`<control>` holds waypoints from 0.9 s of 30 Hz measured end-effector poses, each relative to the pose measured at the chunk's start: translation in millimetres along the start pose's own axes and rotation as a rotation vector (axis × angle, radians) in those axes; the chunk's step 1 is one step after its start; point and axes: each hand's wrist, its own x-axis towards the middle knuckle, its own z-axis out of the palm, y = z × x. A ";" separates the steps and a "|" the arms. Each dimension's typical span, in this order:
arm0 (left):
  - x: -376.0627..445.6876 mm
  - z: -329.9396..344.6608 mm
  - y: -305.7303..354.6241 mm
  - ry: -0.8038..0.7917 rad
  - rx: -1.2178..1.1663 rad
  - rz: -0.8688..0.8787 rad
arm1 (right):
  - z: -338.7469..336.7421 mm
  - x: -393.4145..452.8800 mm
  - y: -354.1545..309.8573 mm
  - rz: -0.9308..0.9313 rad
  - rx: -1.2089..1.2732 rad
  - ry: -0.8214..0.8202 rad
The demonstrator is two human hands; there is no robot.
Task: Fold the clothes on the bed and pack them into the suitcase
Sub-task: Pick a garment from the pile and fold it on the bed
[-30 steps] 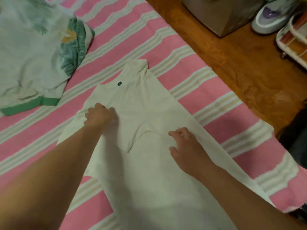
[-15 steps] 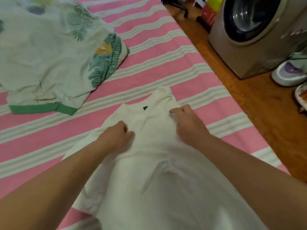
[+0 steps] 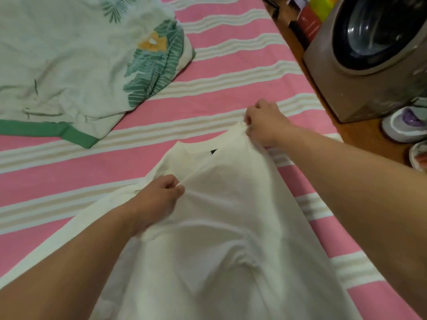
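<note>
Two hands work on one cream-white T-shirt (image 3: 231,239) in the head view, and it lies spread on the bed (image 3: 231,72), whose sheet is pink with bands of cream stripes. The right hand (image 3: 263,125) is curled tight at the shirt's far shoulder, pinching a small bunch of fabric beside the neckline between thumb and fingers. The left hand (image 3: 159,197) is also curled, nearer the person and to the left of the right hand, gripping a pinch of cloth at the chest so that a taut crease runs from it up toward the right hand. Between the two hands, just inside the neckline, sits a small dark label (image 3: 214,151); no writing on it can be read. Below the left hand the shirt bulges in loose folds and runs out of the bottom edge of the picture. Its left side lies flat on the sheet beyond the left forearm.

Well beyond the left hand, up and to the left, lies a pale green garment (image 3: 69,65) printed with green leaves and an orange motif, edged by a solid green hem; it is crumpled and apart from the white shirt.

To the right of the right hand, off the bed, a front-loading washing machine (image 3: 369,58) stands on the wooden floor (image 3: 360,132), its round dark door facing the bed. Near its base rests a white and purple shoe (image 3: 406,123). Behind the machine are coloured boxes (image 3: 314,15), their print too blurred to read. No suitcase appears.
</note>
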 end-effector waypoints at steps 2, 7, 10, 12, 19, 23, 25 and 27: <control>-1.1 -0.9 4.2 0.001 0.033 -0.010 | 13.7 -29.4 -23.4 0.018 0.027 0.266; -6.2 -10.6 10.5 -0.039 0.056 -0.011 | 53.6 -207.1 -98.7 -0.399 0.216 0.349; -18.6 -15.7 14.6 -0.034 0.246 0.029 | 91.0 -303.6 -127.6 -0.403 0.121 -0.050; -31.4 -20.4 17.5 -0.047 0.359 0.078 | 110.9 -317.2 -131.1 -0.309 0.118 -0.040; -62.0 -38.7 8.7 0.123 0.386 0.091 | 86.0 -320.6 -142.2 -0.175 0.478 0.476; -62.2 -44.2 -0.2 0.161 0.623 0.156 | 99.0 -335.9 -142.9 -0.227 0.425 0.324; -60.6 -44.2 -10.8 0.159 0.842 0.235 | 114.4 -341.0 -146.7 -0.245 0.323 0.194; -60.3 -42.0 -14.1 0.127 0.813 0.231 | 120.3 -341.2 -150.7 -0.228 0.290 0.156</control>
